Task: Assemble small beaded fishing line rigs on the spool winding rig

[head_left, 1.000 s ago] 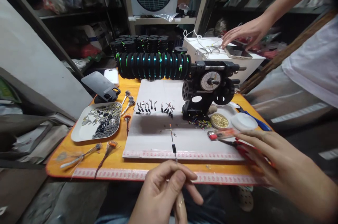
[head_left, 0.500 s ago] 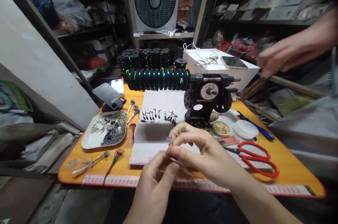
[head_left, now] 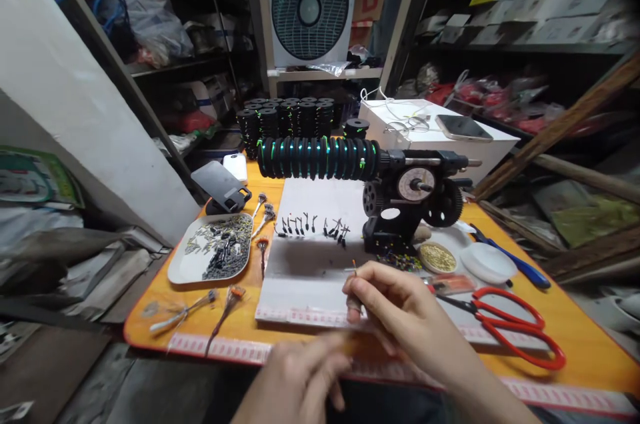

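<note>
My right hand (head_left: 395,297) is closed in a pinch over the front of the white board (head_left: 300,277), with a tiny thin piece with an orange tip (head_left: 355,265) sticking up from its fingertips. Lower and to the left, my left hand (head_left: 300,374) is smeared by motion near the table's front edge; whether it holds anything is hidden. Small black-ended wire pieces (head_left: 307,224) stand in a row on the board. Behind them is a black winding machine (head_left: 400,211) with a dial, carrying a long coil of black rings (head_left: 317,157).
At the left lie a white tray of small parts (head_left: 176,264) and wire bundles (head_left: 227,311). Red-handled scissors (head_left: 543,341), blue pliers (head_left: 530,271), a dish of golden bits (head_left: 437,257) and a white box with a phone (head_left: 463,127) are at the right.
My left hand has come away from my right hand, down and left. The other person's hand at the right has left the view. The whole view has shifted slightly.
</note>
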The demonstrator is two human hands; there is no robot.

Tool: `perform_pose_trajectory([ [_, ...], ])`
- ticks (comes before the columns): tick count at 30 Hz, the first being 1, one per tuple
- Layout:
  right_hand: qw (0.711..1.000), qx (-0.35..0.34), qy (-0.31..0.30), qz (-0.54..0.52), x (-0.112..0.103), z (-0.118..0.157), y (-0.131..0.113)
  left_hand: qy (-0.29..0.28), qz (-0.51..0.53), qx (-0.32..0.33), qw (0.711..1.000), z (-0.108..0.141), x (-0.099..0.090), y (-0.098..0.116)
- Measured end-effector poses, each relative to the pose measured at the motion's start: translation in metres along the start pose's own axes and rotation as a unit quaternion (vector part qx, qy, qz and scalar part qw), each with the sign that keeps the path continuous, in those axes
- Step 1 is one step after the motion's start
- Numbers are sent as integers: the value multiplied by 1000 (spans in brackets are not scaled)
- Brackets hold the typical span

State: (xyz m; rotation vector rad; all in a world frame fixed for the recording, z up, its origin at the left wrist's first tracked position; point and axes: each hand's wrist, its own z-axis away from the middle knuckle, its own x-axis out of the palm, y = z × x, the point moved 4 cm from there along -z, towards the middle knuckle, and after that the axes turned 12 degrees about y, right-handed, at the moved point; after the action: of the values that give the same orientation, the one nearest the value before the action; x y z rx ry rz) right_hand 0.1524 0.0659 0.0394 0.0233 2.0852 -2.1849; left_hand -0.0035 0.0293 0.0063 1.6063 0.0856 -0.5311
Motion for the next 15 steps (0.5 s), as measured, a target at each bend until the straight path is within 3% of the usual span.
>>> perform_pose_trajectory([
  [4,990,-77,35,109,-7,-5,-8,195,-15,58,979,-55,-46,36],
  [9,965,-147,60,207,-7,-8,-10,230,13,103,968,-115,-54,54],
  [12,946,-176,79,261,-9,-11,-4,244,37,142,959,-116,-53,54],
  [15,918,-213,107,316,-11,-17,5,259,114,179,942,-94,-52,53],
])
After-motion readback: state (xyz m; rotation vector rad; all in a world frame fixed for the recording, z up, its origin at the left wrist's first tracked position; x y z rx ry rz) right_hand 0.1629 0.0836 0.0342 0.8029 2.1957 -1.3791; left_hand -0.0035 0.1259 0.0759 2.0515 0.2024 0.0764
